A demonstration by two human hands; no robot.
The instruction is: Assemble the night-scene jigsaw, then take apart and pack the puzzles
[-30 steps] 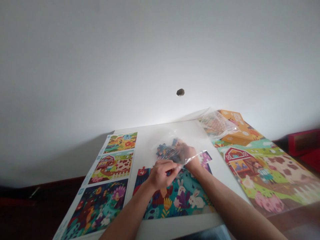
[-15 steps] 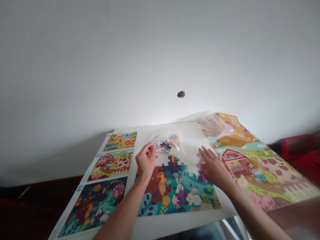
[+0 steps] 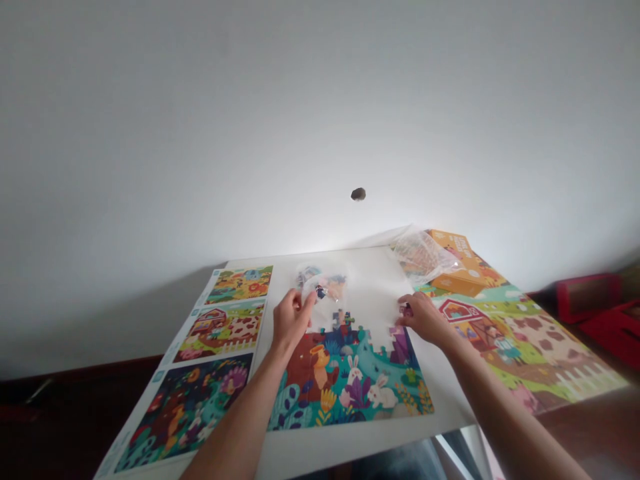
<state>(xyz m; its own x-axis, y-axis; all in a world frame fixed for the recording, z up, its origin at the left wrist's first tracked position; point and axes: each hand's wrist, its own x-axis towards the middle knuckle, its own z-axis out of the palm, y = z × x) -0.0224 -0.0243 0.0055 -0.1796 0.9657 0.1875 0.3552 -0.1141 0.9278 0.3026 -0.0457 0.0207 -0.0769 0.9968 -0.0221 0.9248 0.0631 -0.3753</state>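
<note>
A partly assembled jigsaw puzzle (image 3: 360, 390) of a forest scene with rabbits lies on the white table; its upper edge is ragged. Over its upper left side, my left hand (image 3: 291, 320) pinches a clear plastic bag (image 3: 333, 283) with loose pieces in it. My right hand (image 3: 425, 319) is at the puzzle's upper right edge, fingers curled around a small dark purple puzzle piece (image 3: 407, 309). Just below those fingers is a purple section of the puzzle. The fingertips hide part of the piece.
To the left lies a reference sheet (image 3: 227, 330) with three printed pictures. An assembled farm puzzle (image 3: 520, 347) lies on the right, with an orange box (image 3: 457, 263) and another clear bag (image 3: 423, 257) behind it. A wall (image 3: 300, 133) with a small hole rises behind the table.
My right hand has gone from stretched fingers over the puzzle's right edge to curled fingers holding a piece. The bag in my left hand has shifted slightly left. The view has shifted a little.
</note>
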